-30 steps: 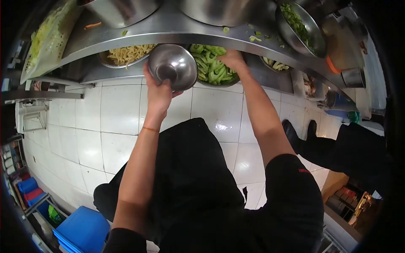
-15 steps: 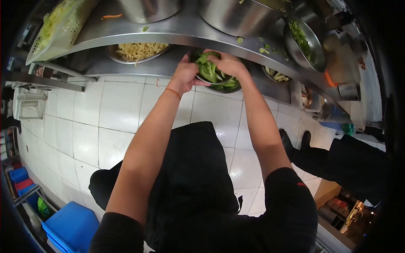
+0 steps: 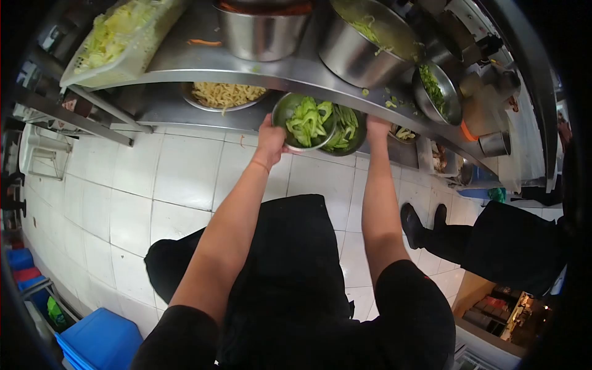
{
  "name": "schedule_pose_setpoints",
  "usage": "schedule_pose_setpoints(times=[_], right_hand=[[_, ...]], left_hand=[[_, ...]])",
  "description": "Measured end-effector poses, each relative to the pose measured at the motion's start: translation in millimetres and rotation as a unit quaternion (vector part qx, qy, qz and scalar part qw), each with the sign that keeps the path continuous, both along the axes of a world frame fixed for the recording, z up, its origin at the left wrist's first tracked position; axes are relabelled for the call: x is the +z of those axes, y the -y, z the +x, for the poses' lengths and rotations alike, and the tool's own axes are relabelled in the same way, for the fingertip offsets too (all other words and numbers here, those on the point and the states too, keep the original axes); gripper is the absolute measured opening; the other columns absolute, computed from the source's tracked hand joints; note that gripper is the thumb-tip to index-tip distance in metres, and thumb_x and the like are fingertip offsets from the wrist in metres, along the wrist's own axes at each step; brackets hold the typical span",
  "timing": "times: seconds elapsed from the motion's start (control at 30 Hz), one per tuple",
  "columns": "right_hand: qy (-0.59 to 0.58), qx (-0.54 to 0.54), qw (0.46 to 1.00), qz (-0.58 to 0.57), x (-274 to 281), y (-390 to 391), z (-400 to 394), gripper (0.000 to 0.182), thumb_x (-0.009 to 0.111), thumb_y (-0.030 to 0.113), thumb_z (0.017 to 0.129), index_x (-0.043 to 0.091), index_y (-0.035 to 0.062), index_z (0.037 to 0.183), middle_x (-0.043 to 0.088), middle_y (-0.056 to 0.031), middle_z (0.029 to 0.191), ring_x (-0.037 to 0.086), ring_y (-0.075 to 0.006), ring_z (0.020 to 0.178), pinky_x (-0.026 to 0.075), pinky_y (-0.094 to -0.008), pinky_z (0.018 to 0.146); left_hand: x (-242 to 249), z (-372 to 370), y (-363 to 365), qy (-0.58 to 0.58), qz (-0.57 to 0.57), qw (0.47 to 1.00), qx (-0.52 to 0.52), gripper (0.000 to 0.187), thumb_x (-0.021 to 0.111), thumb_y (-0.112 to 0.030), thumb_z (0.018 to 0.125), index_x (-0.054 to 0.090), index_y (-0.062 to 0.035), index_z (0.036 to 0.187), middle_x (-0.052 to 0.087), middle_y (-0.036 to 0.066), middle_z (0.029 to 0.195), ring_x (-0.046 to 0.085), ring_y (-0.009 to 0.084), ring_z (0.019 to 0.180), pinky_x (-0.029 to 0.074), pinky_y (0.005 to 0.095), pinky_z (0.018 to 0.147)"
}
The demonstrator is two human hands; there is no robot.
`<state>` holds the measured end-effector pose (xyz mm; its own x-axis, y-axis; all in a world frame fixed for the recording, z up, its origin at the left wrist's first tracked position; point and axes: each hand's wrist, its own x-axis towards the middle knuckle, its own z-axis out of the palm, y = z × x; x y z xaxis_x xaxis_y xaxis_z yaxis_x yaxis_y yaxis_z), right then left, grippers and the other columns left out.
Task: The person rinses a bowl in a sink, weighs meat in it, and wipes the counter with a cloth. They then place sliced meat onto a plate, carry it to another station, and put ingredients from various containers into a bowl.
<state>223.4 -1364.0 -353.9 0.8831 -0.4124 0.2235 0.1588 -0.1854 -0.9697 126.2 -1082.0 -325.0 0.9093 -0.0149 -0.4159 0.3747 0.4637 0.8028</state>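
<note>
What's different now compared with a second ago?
The small bowl in the left hand moved right, partly over the larger bowl; empty then, it now holds green slices. The right hand left that bowl for its right side. The bowl of pale strips stayed.

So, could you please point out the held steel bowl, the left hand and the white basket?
Held steel bowl (image 3: 281, 113): head view, inner wall.
Left hand (image 3: 271, 140): head view, its middle.
White basket (image 3: 152, 48): head view, side wall.

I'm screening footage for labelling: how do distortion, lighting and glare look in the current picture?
Head view: wide-angle distortion bows the upper shelf, corners black; head view: bright reflections on the left pot; head view: shade under there, right hand partly hard to read, cut greens fairly clear.
</note>
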Motion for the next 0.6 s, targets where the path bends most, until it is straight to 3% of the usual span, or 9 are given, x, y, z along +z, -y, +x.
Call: schedule_pose_setpoints(times=[0.03, 0.1, 0.17, 0.2, 0.27, 0.37, 0.43, 0.5, 0.6], right_hand=[[-0.023, 0.031, 0.968, -0.248, -43.1, 21.1, 16.5, 0.036, 0.053, 0.027, 0.094, 0.060, -0.0001, 0.116, 0.062, -0.0221, 0.118, 0.055, -0.0382, 0.114, 0.043, -0.0429, 0.098], [-0.041, 0.066, 0.876, -0.476, -43.2, 9.5, 16.6, 0.034, 0.054, 0.026, 0.095, 0.061, -0.0002, 0.116, 0.063, -0.0220, 0.116, 0.057, -0.0352, 0.113, 0.044, -0.0402, 0.097], [-0.086, 0.005, 0.917, -0.388, 10.0, -25.4, -32.9, 0.031, 0.057, 0.025, 0.094, 0.063, -0.0007, 0.109, 0.067, -0.0178, 0.098, 0.064, -0.0261, 0.092, 0.050, -0.0349, 0.082], [-0.198, 0.114, 0.966, -0.122, 32.4, -40.1, -55.2, 0.025, 0.061, 0.023, 0.093, 0.066, 0.0006, 0.101, 0.063, -0.0091, 0.078, 0.058, -0.0144, 0.068, 0.048, -0.0299, 0.064], [-0.159, 0.261, 0.950, -0.066, 80.3, -86.1, -106.1, 0.016, 0.062, 0.015, 0.092, 0.067, 0.0036, 0.103, 0.060, 0.0007, 0.075, 0.052, -0.0090, 0.062, 0.044, -0.0258, 0.056], [-0.176, 0.397, 0.896, 0.092, 171.8, -173.9, -177.5, 0.028, 0.063, 0.004, 0.091, 0.061, 0.0031, 0.119, 0.062, -0.0027, 0.094, 0.059, -0.0113, 0.077, 0.052, -0.0267, 0.062], [-0.208, 0.443, 0.870, 0.070, 235.7, -233.3, -211.3, 0.028, 0.063, 0.004, 0.091, 0.062, 0.0018, 0.119, 0.062, -0.0046, 0.096, 0.060, -0.0128, 0.080, 0.052, -0.0277, 0.063], [-0.111, 0.473, 0.867, 0.112, 337.4, -292.7, -226.9, 0.024, 0.063, 0.005, 0.091, 0.064, 0.0007, 0.115, 0.063, -0.0054, 0.095, 0.061, -0.0129, 0.083, 0.052, -0.0280, 0.066], [-0.103, 0.407, 0.881, 0.219, 458.0, -350.0, -227.0, 0.021, 0.062, 0.009, 0.093, 0.066, -0.0006, 0.111, 0.063, -0.0069, 0.094, 0.060, -0.0134, 0.084, 0.051, -0.0268, 0.067]], left_hand=[[-3.0, -9.7, -7.3, -0.016, 0.004, 1.000, 0.014, 0.056, 0.037, 0.011, 0.078, 0.041, -0.0090, 0.129, 0.058, 0.018, 0.117, 0.067, 0.0401, 0.090, 0.061, 0.0573, 0.058], [2.7, -32.3, -22.0, -0.016, 0.009, 1.000, 0.020, 0.055, 0.038, 0.010, 0.078, 0.043, -0.0082, 0.129, 0.059, 0.017, 0.114, 0.068, 0.0377, 0.089, 0.062, 0.0538, 0.057], [18.8, -62.5, -39.9, -0.010, 0.029, 0.999, 0.025, 0.052, 0.042, 0.008, 0.079, 0.046, -0.0062, 0.129, 0.063, 0.015, 0.108, 0.068, 0.0316, 0.087, 0.061, 0.0447, 0.055], [26.5, -85.6, -53.4, -0.002, 0.052, 0.998, 0.030, 0.051, 0.043, 0.007, 0.081, 0.048, -0.0050, 0.130, 0.064, 0.013, 0.105, 0.068, 0.0278, 0.087, 0.060, 0.0391, 0.055], [-10.5, -132.4, -93.7, -0.041, 0.246, 0.968, 0.009, 0.054, 0.047, 0.000, 0.083, 0.043, 0.0031, 0.137, 0.063, 0.019, 0.112, 0.067, 0.0274, 0.092, 0.057, 0.0309, 0.067], [204.2, -189.4, -153.7, -0.066, 0.227, 0.972, 0.016, 0.053, 0.045, -0.002, 0.084, 0.042, 0.0020, 0.137, 0.061, 0.021, 0.110, 0.068, 0.0328, 0.079, 0.058, 0.0401, 0.042], [277.1, -210.7, -201.8, -0.064, 0.166, 0.984, 0.026, 0.052, 0.044, 0.000, 0.083, 0.043, 0.0013, 0.136, 0.062, 0.020, 0.109, 0.068, 0.0321, 0.077, 0.059, 0.0408, 0.046], [385.2, -223.1, -247.8, -0.090, 0.247, 0.963, 0.052, 0.051, 0.045, 0.001, 0.079, 0.048, 0.0002, 0.131, 0.065, 0.014, 0.105, 0.068, 0.0194, 0.082, 0.058, 0.0286, 0.061], [473.7, -193.9, -319.0, 0.043, 0.245, 0.956, 0.154, 0.052, 0.045, 0.002, 0.080, 0.048, -0.0016, 0.131, 0.065, 0.013, 0.107, 0.068, 0.0208, 0.084, 0.059, 0.0306, 0.060]])
